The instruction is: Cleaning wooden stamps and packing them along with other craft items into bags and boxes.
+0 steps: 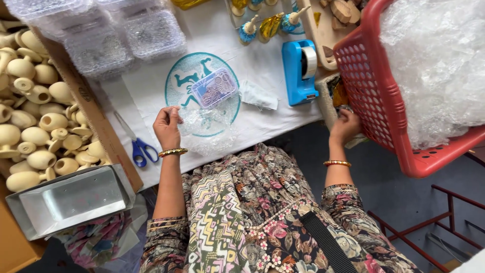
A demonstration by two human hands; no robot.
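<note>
My left hand (167, 126) pinches the edge of a clear bubble-wrap sheet (209, 129) lying on the white cloth (252, 65) in front of me. A small clear plastic box (214, 88) of small metal pieces rests just beyond that sheet. My right hand (344, 126) reaches off the table's edge beside a red plastic basket (374, 96), its fingers closed at the top of a small beige container (327, 96) there. What the right hand holds is hidden.
Blue-handled scissors (137, 146) lie left of my left hand. A blue tape dispenser (300, 71) stands behind. The basket holds bubble wrap (434, 65). A cardboard box of unpainted wooden pieces (35, 116) and a metal tray (70, 199) sit left. Painted toys (268, 25) line the back.
</note>
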